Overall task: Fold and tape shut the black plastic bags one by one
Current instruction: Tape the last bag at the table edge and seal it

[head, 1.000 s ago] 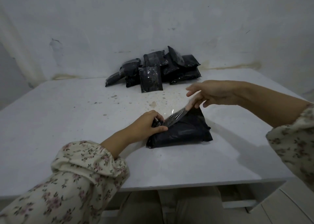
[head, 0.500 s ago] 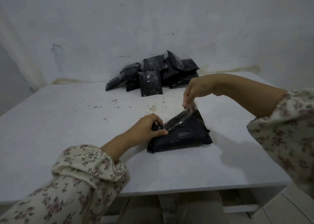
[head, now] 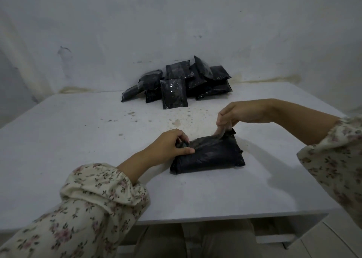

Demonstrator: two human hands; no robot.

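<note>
A folded black plastic bag (head: 211, 156) lies on the white table (head: 78, 136) in front of me. My left hand (head: 172, 144) grips its left end, thumb pressing on the top fold. A strip of clear tape (head: 209, 138) runs across the bag's upper edge. My right hand (head: 233, 116) pinches the tape's right end just above the bag's far right corner, fingers pointing down.
A pile of several taped black bags (head: 176, 81) leans against the wall at the back of the table. Dark specks are scattered on the tabletop between the pile and my hands. The table's front edge (head: 215, 218) runs close below the bag.
My right hand has lowered the tape's free end from raised above the bag down onto its far right corner. The left hand has kept its hold on the left end.
</note>
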